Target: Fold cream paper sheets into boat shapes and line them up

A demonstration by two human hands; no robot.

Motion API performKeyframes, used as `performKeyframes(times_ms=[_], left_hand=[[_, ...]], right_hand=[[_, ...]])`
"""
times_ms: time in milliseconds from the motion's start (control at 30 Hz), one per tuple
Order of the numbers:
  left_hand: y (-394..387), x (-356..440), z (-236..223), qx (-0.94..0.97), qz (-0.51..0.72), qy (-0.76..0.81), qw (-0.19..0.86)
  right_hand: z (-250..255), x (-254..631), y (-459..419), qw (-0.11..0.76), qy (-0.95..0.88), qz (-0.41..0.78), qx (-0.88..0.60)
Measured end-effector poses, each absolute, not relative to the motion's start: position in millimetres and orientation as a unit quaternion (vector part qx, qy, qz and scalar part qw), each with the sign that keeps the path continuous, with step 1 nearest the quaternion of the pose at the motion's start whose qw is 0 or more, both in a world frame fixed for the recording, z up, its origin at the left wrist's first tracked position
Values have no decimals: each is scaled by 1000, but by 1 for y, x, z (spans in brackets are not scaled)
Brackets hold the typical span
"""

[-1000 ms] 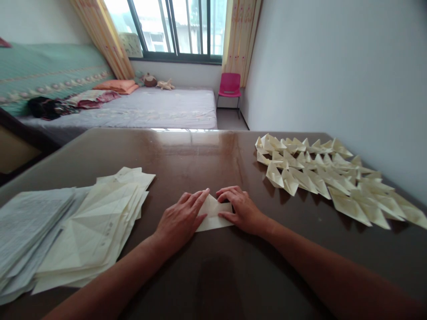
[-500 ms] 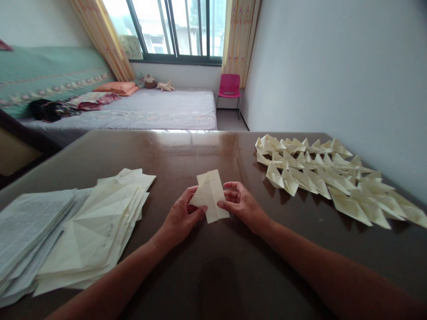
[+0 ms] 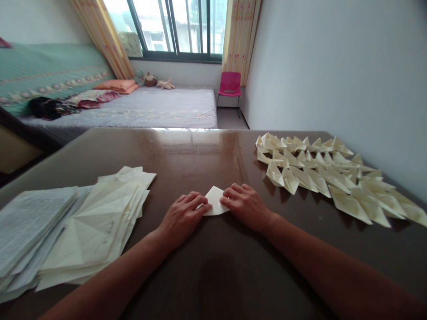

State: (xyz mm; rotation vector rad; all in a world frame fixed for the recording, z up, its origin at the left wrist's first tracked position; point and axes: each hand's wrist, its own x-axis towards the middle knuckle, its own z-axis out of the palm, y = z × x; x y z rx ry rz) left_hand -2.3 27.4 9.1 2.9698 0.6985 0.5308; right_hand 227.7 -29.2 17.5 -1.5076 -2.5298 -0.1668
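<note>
A small folded piece of cream paper [image 3: 214, 199] lies low at the table's middle, with a pointed top edge and a nearly straight lower edge. From its left side, my left hand [image 3: 187, 213] has closed fingers on the paper's edge, thumb near the lower part. Opposite it, my right hand [image 3: 246, 205] grips the right edge, fingers curled over it and knuckles up. Both side corners of the paper are hidden beneath the fingers.
On the left, creased cream sheets [image 3: 90, 226] lie beside a stack of printed sheets [image 3: 33, 226]. Several folded paper boats [image 3: 310, 169] stand in rows on the right. Under everything is a glossy brown table [image 3: 213, 262]; beyond it are a bed [image 3: 173, 106] and a pink chair [image 3: 229, 83].
The paper was a taller upright shape held up between both hands; now it shows a low pointed shape down at the table. My hands have turned palms downward over its sides.
</note>
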Motion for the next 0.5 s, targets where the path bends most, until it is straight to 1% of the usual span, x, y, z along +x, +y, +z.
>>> performKeyframes(times_ms=[67,133,267,367,433,500], left_hand=[[27,-2,9,966,141,214,43],[27,-1,10,965,127,222,51],[25,-3,17,958,107,258,69],[27,-3,17,941,117,301,102],[30,-2,13,926,127,332,124],[35,-1,8,910,132,366,145]], right_hand=[[19,229,-28,71,-868,-27,-490],[22,234,-27,74,-869,13,-488],[24,250,-22,136,-852,135,-487],[20,260,-16,194,-818,227,-492],[15,263,-12,219,-787,265,-512],[11,262,-11,228,-756,279,-546]])
